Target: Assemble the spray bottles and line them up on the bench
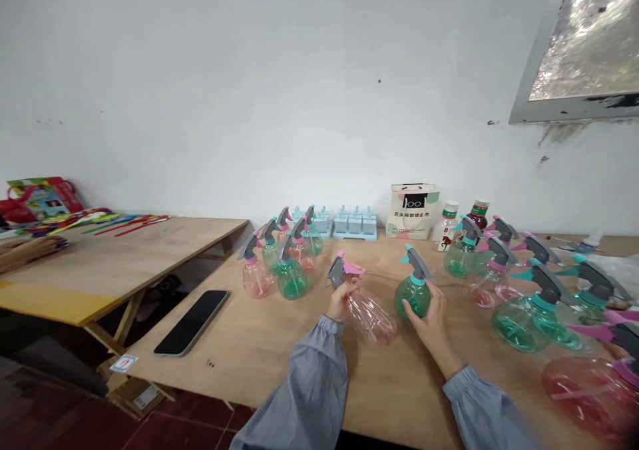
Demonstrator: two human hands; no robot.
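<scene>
My left hand point(343, 298) is closed round the neck of a clear pink spray bottle point(372, 315), which leans with its grey and pink trigger head toward the upper left. Beside it, my right hand point(430, 313) grips the round body of a green spray bottle point(413, 295) from the right. That bottle stands nearly upright, its head grey and turquoise. To the left is a group of pink and green spray bottles point(292, 280). More spray bottles point(522, 323) crowd the right side, including a large pink one point(589, 393) at the near corner.
A black phone point(192, 323) lies at the table's left. Along the wall stand light blue popsicle moulds point(355, 225), a paper bag point(413, 214) and two labelled bottles point(448, 227). On a second table point(124, 257) are coloured strips and another person's hand point(37, 250).
</scene>
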